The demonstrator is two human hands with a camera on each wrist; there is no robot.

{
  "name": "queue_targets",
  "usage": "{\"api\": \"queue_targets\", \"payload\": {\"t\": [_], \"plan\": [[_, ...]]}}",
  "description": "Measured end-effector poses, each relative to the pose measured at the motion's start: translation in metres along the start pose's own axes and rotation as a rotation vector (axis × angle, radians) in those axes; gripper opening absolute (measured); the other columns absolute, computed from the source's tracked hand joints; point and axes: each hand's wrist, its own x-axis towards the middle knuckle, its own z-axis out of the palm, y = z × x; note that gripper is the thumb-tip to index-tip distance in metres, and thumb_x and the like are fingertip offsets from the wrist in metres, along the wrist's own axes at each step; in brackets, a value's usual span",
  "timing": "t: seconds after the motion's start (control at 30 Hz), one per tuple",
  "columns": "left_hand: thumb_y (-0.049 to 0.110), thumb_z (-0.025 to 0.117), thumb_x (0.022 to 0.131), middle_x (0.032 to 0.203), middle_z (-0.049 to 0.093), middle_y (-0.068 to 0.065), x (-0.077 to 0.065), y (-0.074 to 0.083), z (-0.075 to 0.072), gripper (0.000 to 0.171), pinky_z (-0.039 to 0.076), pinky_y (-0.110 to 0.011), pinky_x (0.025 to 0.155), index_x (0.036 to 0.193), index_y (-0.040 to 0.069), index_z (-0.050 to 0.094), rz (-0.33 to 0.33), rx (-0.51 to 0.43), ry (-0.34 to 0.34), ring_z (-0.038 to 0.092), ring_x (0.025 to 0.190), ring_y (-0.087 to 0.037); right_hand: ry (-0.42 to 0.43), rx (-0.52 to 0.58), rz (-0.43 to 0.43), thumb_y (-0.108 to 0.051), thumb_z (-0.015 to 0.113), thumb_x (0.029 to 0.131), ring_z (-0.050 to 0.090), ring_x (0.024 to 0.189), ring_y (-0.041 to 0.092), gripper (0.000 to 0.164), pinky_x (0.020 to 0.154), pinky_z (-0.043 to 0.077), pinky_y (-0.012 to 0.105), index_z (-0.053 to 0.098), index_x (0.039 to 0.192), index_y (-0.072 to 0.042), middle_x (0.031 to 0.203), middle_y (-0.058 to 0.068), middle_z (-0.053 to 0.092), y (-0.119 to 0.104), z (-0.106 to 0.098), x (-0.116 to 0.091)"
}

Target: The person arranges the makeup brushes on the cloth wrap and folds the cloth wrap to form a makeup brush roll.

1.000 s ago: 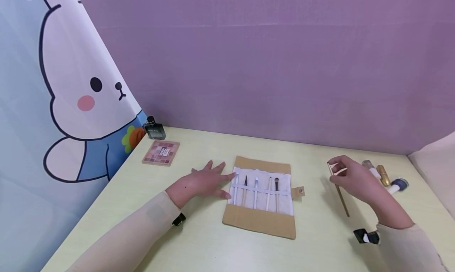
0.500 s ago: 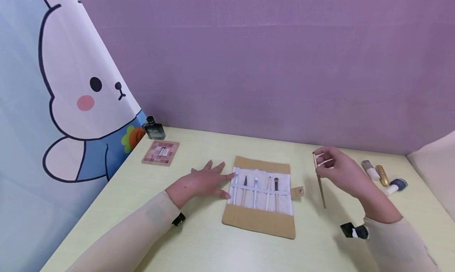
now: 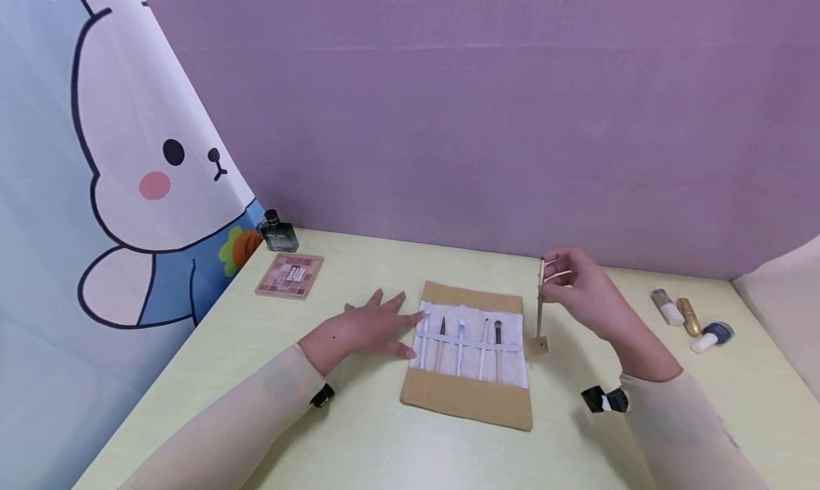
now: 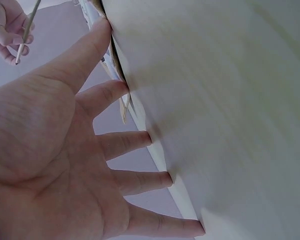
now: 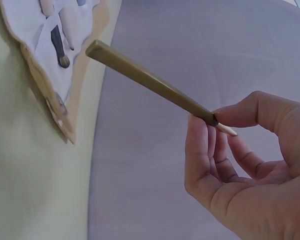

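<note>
A tan brush roll (image 3: 466, 403) lies unrolled on the table, several makeup brushes (image 3: 499, 340) tucked under the band across its pale lining. My left hand (image 3: 370, 331) is spread with straight fingers, thumb and forefinger touching the roll's left edge; in the left wrist view its fingertips (image 4: 140, 137) rest on the tabletop. Between thumb and fingers, my right hand (image 3: 586, 294) pinches a slim makeup brush (image 5: 150, 82) with a gold-brown handle near its upper end. It hangs almost upright just right of the roll, its lower end overlapping the snap tab (image 3: 539, 345) in the head view.
To the far left stand a dark perfume bottle (image 3: 279, 233) and, in front of it, a pink eyeshadow palette (image 3: 290, 276). Several small cosmetics, including a gold tube (image 3: 689, 316) and a dark-and-white bottle (image 3: 713, 336), lie at the right. A purple backdrop (image 3: 480, 141) rises behind the table.
My right hand has moved left with the makeup brush, from near the small cosmetics to the roll's right side, and the brush has turned more upright. My left hand has stayed put.
</note>
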Motion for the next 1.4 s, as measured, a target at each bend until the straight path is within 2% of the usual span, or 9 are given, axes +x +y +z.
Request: {"api": "queue_targets", "payload": {"t": [0.3,0.57,0.93,1.17,1.4], "plan": [[0.059,0.072,0.096,0.182,0.015,-0.011,0.000,0.001,0.001,0.079,0.018,-0.094,0.112,0.165,0.041,0.038,-0.004,0.010,0.004,0.007,0.166,-0.055,0.050,0.108,0.027,0.005,0.065,0.098,0.065,0.093,0.003,0.050,0.081,0.063,0.020,0.039,0.140,0.009,0.119,0.016,0.055,0.016,0.016,0.014],[0.060,0.072,0.096,0.182,0.015,-0.011,0.002,0.001,0.002,0.079,0.019,-0.093,0.113,0.165,0.042,0.038,-0.014,0.017,0.006,0.007,0.166,-0.055,0.064,0.112,0.048,0.004,0.065,0.098,0.065,0.095,0.006,0.052,0.083,0.063,0.022,0.038,0.142,0.009,0.124,0.021,0.056,0.023,0.023,0.021],[0.061,0.071,0.096,0.182,0.014,-0.010,0.003,-0.001,0.002,0.079,0.019,-0.093,0.114,0.165,0.044,0.037,-0.013,0.017,0.008,0.007,0.166,-0.054,0.025,0.101,0.072,0.002,0.065,0.099,0.064,0.101,0.014,0.053,0.083,0.063,0.022,0.038,0.144,0.010,0.127,0.024,0.058,0.033,0.028,0.025],[0.061,0.071,0.096,0.182,0.014,-0.010,0.003,-0.001,0.002,0.079,0.019,-0.093,0.113,0.165,0.043,0.037,-0.010,0.023,0.007,0.007,0.166,-0.054,-0.013,0.115,0.085,0.003,0.062,0.097,0.063,0.097,0.011,0.056,0.082,0.062,0.022,0.038,0.147,0.009,0.121,0.020,0.057,0.036,0.031,0.025],[0.061,0.071,0.096,0.182,0.014,-0.010,0.002,-0.001,0.002,0.079,0.019,-0.093,0.113,0.165,0.043,0.037,-0.015,0.013,0.003,0.007,0.166,-0.054,-0.053,0.132,0.101,0.001,0.062,0.100,0.062,0.096,0.015,0.055,0.082,0.064,0.027,0.037,0.148,0.008,0.118,0.018,0.057,0.038,0.035,0.024]]}}
